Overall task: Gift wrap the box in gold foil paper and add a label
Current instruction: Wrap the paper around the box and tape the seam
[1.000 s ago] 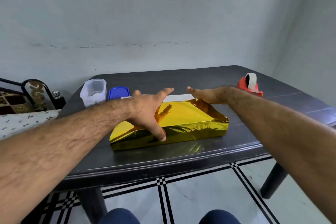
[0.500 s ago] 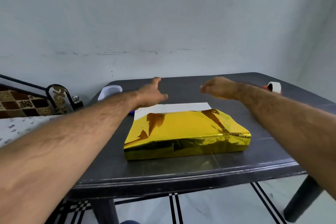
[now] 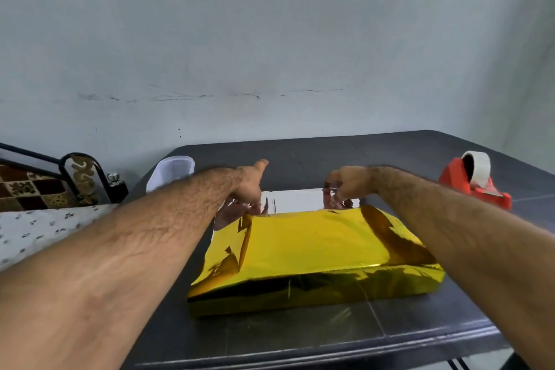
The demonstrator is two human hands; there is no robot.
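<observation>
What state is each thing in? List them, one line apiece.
Gold foil-wrapped box: flat on the table, far silver flap unfolded.
Left hand: grips the flap's left corner.
Right hand: pinches the flap's right corner.
Red tape dispenser: upright, untouched.
Clear plastic container: partly hidden behind the left arm.
Dark table: bears everything.

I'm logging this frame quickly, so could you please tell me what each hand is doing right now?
Left hand: grips the far foil flap at its left corner.
Right hand: pinches the same flap's right corner.
</observation>
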